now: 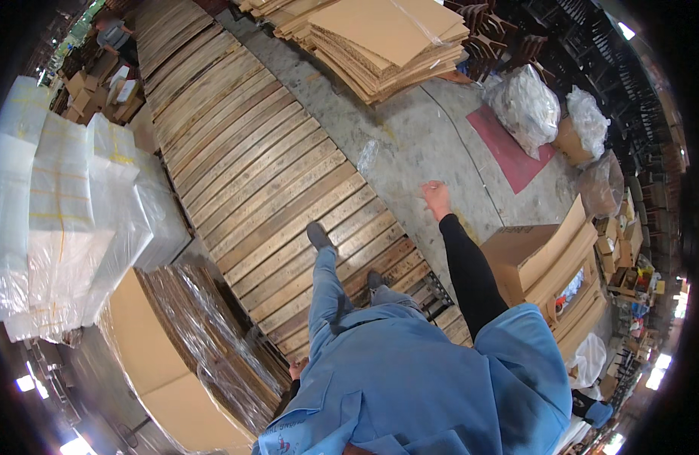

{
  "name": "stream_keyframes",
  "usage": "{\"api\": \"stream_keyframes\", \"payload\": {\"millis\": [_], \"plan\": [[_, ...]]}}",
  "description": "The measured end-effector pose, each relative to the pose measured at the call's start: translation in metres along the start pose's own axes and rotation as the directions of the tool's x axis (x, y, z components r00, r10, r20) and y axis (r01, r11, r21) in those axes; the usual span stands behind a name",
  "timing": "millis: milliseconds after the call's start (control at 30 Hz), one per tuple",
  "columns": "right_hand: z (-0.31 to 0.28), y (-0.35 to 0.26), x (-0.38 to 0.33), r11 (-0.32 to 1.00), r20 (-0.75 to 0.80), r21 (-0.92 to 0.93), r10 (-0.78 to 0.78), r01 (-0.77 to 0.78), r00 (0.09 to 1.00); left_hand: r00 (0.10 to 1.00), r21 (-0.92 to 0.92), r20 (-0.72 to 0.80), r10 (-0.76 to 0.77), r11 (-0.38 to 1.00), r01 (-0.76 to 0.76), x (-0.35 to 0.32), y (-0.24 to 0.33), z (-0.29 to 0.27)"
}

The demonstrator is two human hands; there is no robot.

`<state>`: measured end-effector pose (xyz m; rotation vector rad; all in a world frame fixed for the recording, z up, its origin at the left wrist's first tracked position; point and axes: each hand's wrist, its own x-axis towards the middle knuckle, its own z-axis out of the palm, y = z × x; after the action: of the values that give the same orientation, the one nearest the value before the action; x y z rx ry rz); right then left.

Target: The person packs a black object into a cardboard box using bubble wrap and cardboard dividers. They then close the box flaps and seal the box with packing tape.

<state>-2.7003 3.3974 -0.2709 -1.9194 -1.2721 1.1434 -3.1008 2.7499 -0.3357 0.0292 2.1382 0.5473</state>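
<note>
Right of the slatted platform [274, 171], I have a carton [516, 254] close by the wearer's right forearm, one long flap standing up; its contents are hidden from me. Just beyond it, a gap in more cardboard shows bluish-white stuff [571, 287] that I can't make out. Farther up, a clear bag [524, 106] bulges with crumpled film and lies partly on a red sheet [507, 152]. Beside that, more film [588, 125] sits at a small brown box [569, 142]; whether inside or on top, I can't tell. Along the far right, open boxes [619, 246] hold small mixed items, too small to sort out. Loose boxes [84, 95] are heaped at the upper left, near another person [114, 36].

Now the fingers. The right hand [437, 199] reaches out over the concrete floor [410, 144], between platform and carton. Its fingers look loosely bent and partly open, and I see nothing in them. The left hand [297, 368] is low by the platform's left edge, just beside the film-wrapped cardboard stack [236, 345]. The shirt [410, 371] covers much of it, so I can't tell how far those fingers are open, or whether they touch the stack.
</note>
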Motion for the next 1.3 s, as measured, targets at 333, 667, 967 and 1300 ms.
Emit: {"api": "stream_keyframes", "payload": {"millis": [333, 667, 967, 1300], "plan": [[0.083, -0.110, 0.119, 0.905, 0.055, 0.219, 0.362, -0.365, 0.931, 0.942, 0.287, -0.087, 0.325, 0.913, -0.288, 0.300, 0.393, -0.097], [0.109, -0.149, 0.295, 0.900, -0.208, 0.268, 0.401, -0.343, 0.892, 0.759, -0.044, 0.022, 0.650, 0.759, -0.649, 0.348, 0.817, -0.110], [0.155, -0.171, 0.491, 0.883, -0.495, 0.399, 0.436, -0.249, 0.751, 0.945, 0.501, 0.310, 0.105, 0.827, -0.256, 0.373, 0.795, -0.130], [0.238, -0.260, 0.480, 0.765, -0.342, 0.566, 0.556, -0.306, 0.757, 0.849, 0.362, 0.362, 0.386, 0.780, -0.510, 0.434, 1.079, -0.091]]}}
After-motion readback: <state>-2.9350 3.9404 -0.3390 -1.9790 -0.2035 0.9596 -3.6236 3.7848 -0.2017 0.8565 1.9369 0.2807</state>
